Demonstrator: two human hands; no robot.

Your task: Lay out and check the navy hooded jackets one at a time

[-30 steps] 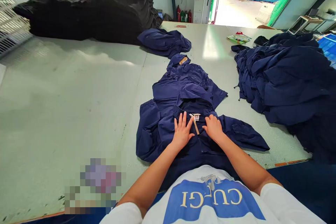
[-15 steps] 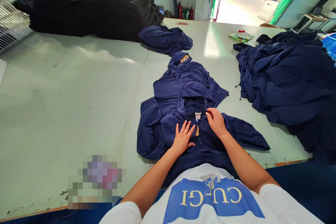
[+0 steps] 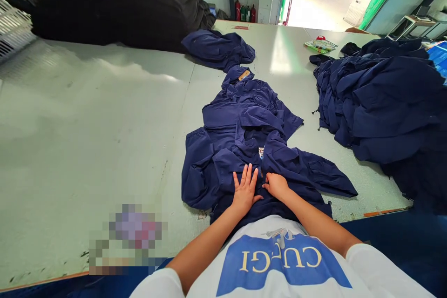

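Note:
A navy work garment (image 3: 244, 121) lies spread flat on the table, with its sleeves or legs out to both sides. My left hand (image 3: 246, 189) rests on it with fingers spread, gripping nothing. Just beside it, my right hand (image 3: 275, 185) has its fingers gathered on the garment's folded front edge at the centre. A white neck label (image 3: 260, 151) shows only as a sliver beside that fold. Farther up the garment, a tan tag (image 3: 244, 74) sits at its far end.
A large pile of navy garments (image 3: 380, 98) fills the right side of the pale green table (image 3: 87, 125). A navy bundle (image 3: 216, 49) lies at the far edge, behind it a black heap (image 3: 111, 4). A green packet (image 3: 320, 45) lies far right.
The right side of the garment now lies folded across the centre, covering most of the label and the tan strip. Both hands have moved down toward me and closer together.

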